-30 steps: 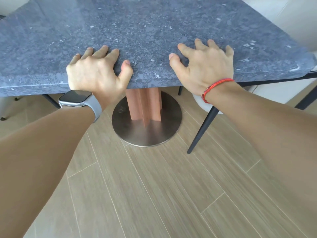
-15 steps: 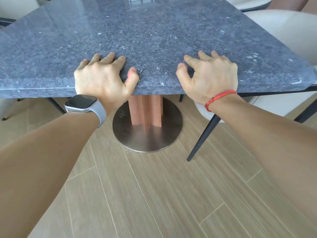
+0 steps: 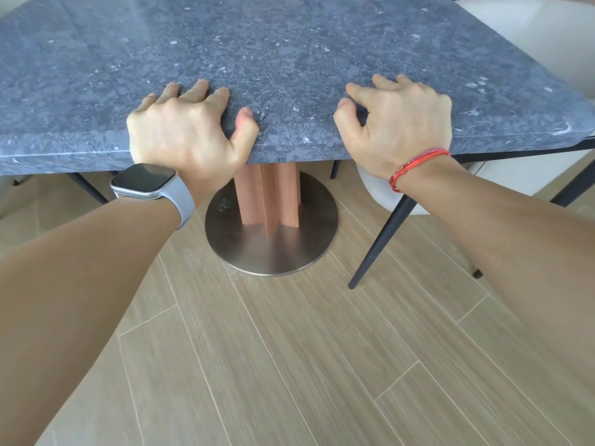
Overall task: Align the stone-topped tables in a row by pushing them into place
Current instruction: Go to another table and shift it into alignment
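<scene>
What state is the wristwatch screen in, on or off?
Off, it seems: the watch, on the wrist of the left hand gripping the stone-topped table, has a dark face with only a pale reflection.

The tabletop (image 3: 289,43) is cropped at top and left and hides the upper pedestal (image 3: 267,194)
</scene>
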`<move>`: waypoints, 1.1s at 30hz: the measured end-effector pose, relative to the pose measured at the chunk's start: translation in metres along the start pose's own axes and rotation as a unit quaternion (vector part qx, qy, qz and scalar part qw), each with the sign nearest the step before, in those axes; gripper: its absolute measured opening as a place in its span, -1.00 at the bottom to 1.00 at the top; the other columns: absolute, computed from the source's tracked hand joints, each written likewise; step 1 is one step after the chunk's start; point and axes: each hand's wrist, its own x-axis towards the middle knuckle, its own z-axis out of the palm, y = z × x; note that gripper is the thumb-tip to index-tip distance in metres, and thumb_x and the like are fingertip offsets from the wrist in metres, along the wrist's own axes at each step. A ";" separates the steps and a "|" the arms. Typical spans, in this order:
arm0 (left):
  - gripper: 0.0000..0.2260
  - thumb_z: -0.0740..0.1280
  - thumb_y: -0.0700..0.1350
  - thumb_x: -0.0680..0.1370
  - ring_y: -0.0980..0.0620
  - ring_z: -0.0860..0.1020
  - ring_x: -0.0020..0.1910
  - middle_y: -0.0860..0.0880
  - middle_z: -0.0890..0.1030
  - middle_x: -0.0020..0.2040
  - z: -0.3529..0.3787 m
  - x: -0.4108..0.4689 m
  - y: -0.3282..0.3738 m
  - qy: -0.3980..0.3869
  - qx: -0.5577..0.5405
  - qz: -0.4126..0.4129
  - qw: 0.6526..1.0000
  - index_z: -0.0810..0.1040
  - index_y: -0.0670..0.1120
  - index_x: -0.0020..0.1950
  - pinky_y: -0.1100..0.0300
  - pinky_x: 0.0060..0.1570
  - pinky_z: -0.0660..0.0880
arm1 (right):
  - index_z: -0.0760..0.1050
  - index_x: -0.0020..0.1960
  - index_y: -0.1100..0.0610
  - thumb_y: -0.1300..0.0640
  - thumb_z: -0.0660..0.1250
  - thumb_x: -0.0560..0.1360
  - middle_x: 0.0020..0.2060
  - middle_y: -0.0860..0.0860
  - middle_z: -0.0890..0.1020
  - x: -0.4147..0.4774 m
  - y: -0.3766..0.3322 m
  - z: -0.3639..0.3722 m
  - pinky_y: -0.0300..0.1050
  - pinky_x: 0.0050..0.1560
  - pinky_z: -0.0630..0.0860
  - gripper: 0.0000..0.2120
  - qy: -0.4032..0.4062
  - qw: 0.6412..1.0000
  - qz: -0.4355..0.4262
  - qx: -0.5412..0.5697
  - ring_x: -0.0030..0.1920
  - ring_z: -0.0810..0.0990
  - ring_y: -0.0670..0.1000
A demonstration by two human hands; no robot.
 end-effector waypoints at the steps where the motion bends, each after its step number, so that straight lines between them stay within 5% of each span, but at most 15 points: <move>1: -0.54 0.04 0.19 0.62 -0.28 0.55 -0.04 -0.11 0.58 -0.12 0.001 0.001 0.000 0.002 0.001 0.003 1.000 0.58 -0.11 -0.01 0.01 -0.22 0.21 | 0.64 0.02 0.03 -0.19 -0.08 0.53 -0.23 0.06 0.57 0.001 0.000 0.001 -0.03 -0.21 0.13 -0.44 0.000 1.000 0.002 -0.001 -0.13 0.49 0.20; 24: -0.51 0.05 0.21 0.62 -0.26 0.57 0.03 -0.10 0.62 -0.07 -0.001 -0.001 0.001 -0.027 -0.016 -0.020 0.999 0.61 -0.12 0.01 -0.03 -0.15 0.35 | 0.67 0.14 -0.02 -0.14 -0.01 0.55 -0.03 0.08 0.70 -0.003 -0.004 0.002 -0.01 -0.09 0.37 -0.49 0.031 0.999 0.010 0.020 0.07 0.58 0.26; 30: -0.39 -0.04 0.29 0.60 -0.24 0.55 0.20 -0.09 0.64 0.11 -0.012 0.003 -0.001 -0.093 -0.030 -0.008 0.995 0.61 -0.10 0.18 -0.10 0.20 0.39 | 0.66 0.18 -0.01 -0.09 0.03 0.57 0.05 0.08 0.69 -0.004 -0.004 -0.003 0.03 0.13 0.43 -0.53 0.004 0.999 0.021 0.046 0.17 0.56 0.24; 33: -0.36 -0.05 0.30 0.59 -0.27 0.55 0.24 -0.10 0.65 0.20 -0.023 -0.001 -0.016 -0.104 -0.050 -0.009 0.993 0.64 -0.11 0.18 -0.11 0.26 0.37 | 0.65 0.14 0.02 -0.08 0.01 0.55 -0.03 0.07 0.67 -0.005 -0.006 -0.006 0.00 0.09 0.41 -0.53 -0.007 0.998 0.024 0.053 0.08 0.55 0.20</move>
